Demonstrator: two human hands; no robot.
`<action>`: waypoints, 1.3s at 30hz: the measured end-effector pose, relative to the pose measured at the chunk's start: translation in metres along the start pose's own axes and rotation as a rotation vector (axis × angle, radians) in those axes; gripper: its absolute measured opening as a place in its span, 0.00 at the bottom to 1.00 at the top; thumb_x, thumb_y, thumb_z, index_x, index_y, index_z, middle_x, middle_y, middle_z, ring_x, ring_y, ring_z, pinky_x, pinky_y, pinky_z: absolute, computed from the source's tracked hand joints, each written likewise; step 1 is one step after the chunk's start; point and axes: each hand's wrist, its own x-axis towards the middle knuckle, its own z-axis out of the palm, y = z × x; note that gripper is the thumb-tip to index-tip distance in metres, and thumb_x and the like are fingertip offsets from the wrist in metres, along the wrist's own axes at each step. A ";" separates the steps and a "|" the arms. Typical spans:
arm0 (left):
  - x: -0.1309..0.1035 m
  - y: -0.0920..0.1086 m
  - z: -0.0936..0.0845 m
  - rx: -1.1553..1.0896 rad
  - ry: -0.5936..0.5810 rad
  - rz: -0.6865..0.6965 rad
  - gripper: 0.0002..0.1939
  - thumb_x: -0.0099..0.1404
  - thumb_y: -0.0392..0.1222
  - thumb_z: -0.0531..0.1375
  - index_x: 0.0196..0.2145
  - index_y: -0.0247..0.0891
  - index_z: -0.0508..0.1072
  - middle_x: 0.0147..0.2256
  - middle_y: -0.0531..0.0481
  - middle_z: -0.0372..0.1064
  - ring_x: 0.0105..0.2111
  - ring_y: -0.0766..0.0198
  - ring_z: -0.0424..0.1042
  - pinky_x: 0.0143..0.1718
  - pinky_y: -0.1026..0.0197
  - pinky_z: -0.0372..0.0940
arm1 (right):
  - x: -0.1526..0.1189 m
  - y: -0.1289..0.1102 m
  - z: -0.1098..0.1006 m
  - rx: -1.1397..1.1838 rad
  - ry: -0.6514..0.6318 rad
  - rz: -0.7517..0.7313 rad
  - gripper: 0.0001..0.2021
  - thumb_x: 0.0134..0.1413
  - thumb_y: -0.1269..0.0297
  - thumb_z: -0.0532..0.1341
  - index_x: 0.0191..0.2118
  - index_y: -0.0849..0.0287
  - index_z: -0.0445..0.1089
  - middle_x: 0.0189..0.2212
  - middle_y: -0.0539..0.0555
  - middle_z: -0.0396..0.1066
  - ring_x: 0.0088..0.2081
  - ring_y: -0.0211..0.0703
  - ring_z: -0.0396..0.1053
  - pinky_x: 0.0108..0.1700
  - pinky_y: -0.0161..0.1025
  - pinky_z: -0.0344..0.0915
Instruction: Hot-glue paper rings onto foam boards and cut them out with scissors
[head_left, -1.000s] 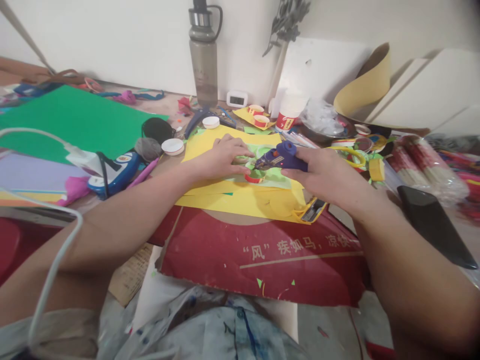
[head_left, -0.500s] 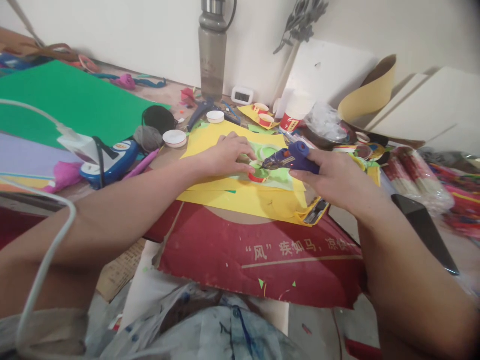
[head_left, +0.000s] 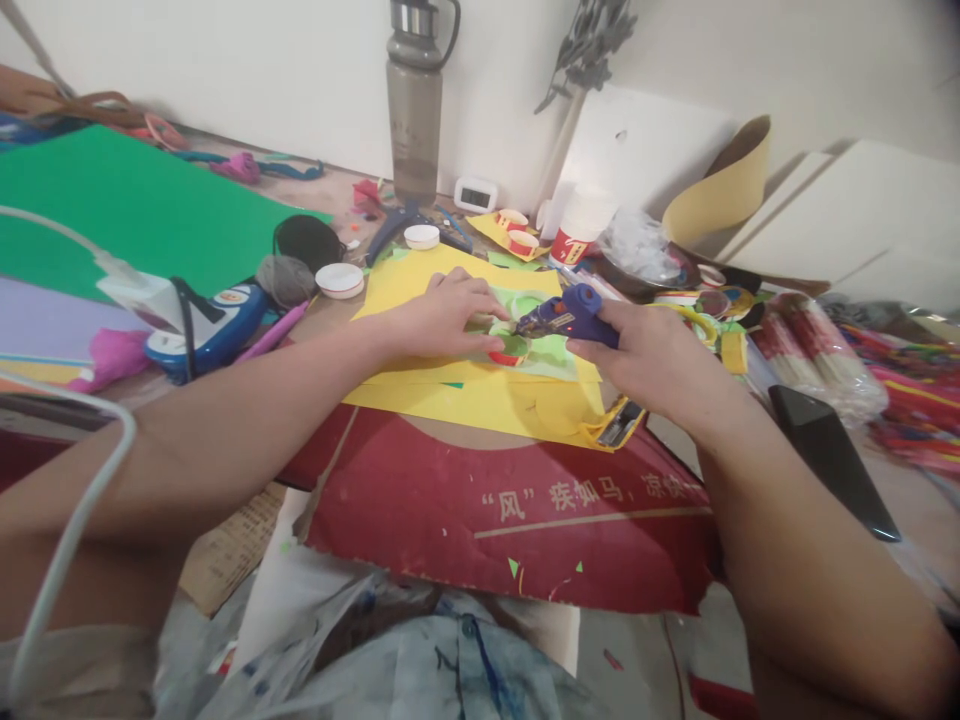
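My right hand (head_left: 652, 355) is wrapped around a blue hot glue gun (head_left: 574, 316), its nozzle pointing left and down. Just below the nozzle sits a short red ring (head_left: 511, 354) that looks cut from a paper cup, green inside. My left hand (head_left: 454, 315) is closed at the ring's left edge, thumb against it; the exact grip is partly hidden. Under both lies light green paper (head_left: 555, 357) with a pale green ring (head_left: 521, 303), on top of yellow sheets (head_left: 450, 400).
A yellow box cutter (head_left: 619, 424) lies at the front right of the sheets, over red cardboard (head_left: 420, 500). Behind stand a water bottle (head_left: 415, 125), a small clock (head_left: 475, 194) and paper cups (head_left: 581, 225). A phone (head_left: 832, 460) is at right; a white cable (head_left: 79, 530) crosses my left arm.
The view has shifted slightly, so everything sits a little further left. My hands, the glue gun and the red ring keep nearly the same places relative to each other.
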 end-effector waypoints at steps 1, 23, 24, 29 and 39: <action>0.000 0.002 -0.001 0.005 0.010 -0.007 0.25 0.68 0.62 0.63 0.53 0.45 0.84 0.56 0.40 0.76 0.58 0.43 0.65 0.64 0.41 0.53 | 0.000 0.000 0.000 -0.004 0.000 0.000 0.05 0.61 0.60 0.64 0.38 0.54 0.76 0.34 0.59 0.80 0.38 0.56 0.76 0.37 0.44 0.62; -0.002 0.030 0.018 0.027 0.169 -0.155 0.22 0.60 0.60 0.74 0.45 0.42 0.85 0.54 0.42 0.75 0.58 0.40 0.63 0.60 0.39 0.55 | -0.001 0.000 0.001 -0.011 -0.004 -0.024 0.06 0.63 0.60 0.64 0.38 0.55 0.76 0.35 0.59 0.80 0.36 0.54 0.75 0.37 0.43 0.62; -0.002 0.030 0.018 0.023 0.169 -0.154 0.22 0.60 0.60 0.74 0.45 0.42 0.85 0.54 0.42 0.76 0.58 0.40 0.64 0.60 0.39 0.55 | -0.001 0.000 0.000 -0.008 -0.005 -0.023 0.06 0.63 0.60 0.64 0.37 0.55 0.76 0.34 0.58 0.80 0.36 0.54 0.75 0.37 0.43 0.62; -0.001 0.028 0.019 0.015 0.176 -0.151 0.23 0.59 0.61 0.74 0.45 0.44 0.85 0.54 0.42 0.76 0.58 0.40 0.64 0.59 0.39 0.56 | -0.003 -0.002 -0.003 0.004 0.000 -0.020 0.05 0.63 0.60 0.64 0.38 0.54 0.76 0.34 0.58 0.80 0.37 0.55 0.75 0.37 0.43 0.62; 0.000 0.028 0.020 -0.009 0.163 -0.154 0.22 0.59 0.60 0.75 0.44 0.42 0.86 0.52 0.41 0.76 0.57 0.40 0.62 0.59 0.38 0.55 | -0.011 -0.012 0.000 -0.115 0.046 -0.057 0.05 0.64 0.62 0.61 0.39 0.54 0.74 0.35 0.61 0.79 0.37 0.58 0.75 0.37 0.45 0.61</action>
